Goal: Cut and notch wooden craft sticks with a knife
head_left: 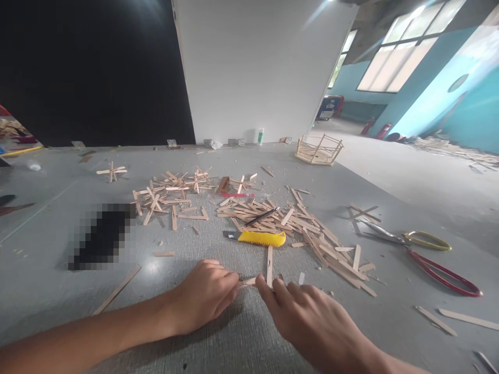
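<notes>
My left hand (210, 291) is closed, its thumb and fingers pinching one end of a wooden craft stick (248, 282) low over the grey surface. Opposite it, my right hand (307, 317) grips the other end with bent fingers. Another craft stick (269, 262) points away from my right fingertips; whether it is joined to the held one is hidden. Just beyond the hands lies a yellow utility knife (261, 238), its blade end to the left. Behind it spreads a pile of loose craft sticks (312, 228) with a dark pen (262, 216) on top.
Scissors (405, 240) with yellow and red handles lie at right. Crossed-stick pieces (171, 187) cluster at back left, near a dark pixelated object (101, 239). A stick-built frame (319, 150) and a small green-and-white bottle (260, 136) stand by the white panel (257, 67).
</notes>
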`<action>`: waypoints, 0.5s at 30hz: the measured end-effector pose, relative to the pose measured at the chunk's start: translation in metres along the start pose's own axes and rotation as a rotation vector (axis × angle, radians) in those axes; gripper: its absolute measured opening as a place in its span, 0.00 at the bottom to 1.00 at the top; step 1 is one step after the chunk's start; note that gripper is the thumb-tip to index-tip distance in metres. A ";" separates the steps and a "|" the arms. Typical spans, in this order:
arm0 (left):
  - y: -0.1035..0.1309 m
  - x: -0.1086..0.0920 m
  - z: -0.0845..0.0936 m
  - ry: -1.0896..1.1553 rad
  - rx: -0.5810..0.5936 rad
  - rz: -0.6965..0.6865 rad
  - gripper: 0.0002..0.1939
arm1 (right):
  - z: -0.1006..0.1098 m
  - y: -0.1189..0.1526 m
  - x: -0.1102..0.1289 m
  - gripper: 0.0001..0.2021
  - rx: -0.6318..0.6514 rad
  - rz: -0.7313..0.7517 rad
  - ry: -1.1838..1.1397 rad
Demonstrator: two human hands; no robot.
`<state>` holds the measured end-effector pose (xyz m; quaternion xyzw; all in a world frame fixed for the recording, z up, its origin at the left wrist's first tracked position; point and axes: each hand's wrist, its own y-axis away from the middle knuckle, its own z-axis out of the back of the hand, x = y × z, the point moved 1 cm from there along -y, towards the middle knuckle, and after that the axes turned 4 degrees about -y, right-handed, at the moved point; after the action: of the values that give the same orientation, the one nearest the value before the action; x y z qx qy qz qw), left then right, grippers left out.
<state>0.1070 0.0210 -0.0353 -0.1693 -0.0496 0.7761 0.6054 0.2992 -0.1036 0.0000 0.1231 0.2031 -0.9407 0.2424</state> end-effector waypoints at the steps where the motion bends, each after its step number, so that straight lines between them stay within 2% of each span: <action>1: 0.000 0.000 0.000 0.003 -0.003 -0.001 0.21 | -0.001 0.001 0.000 0.21 0.001 0.001 -0.002; 7: 0.003 -0.005 0.003 0.033 -0.084 0.062 0.18 | -0.015 0.011 0.000 0.29 -0.021 -0.030 -0.123; 10: 0.004 -0.007 0.009 0.113 -0.157 0.116 0.16 | -0.023 0.011 -0.003 0.31 -0.079 -0.112 -0.289; 15: 0.004 -0.009 0.017 0.296 -0.185 0.189 0.08 | -0.033 0.011 -0.009 0.36 -0.145 -0.248 -0.529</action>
<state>0.0997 0.0136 -0.0191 -0.3407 -0.0150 0.7881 0.5125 0.3166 -0.0947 -0.0296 -0.1696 0.2131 -0.9456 0.1780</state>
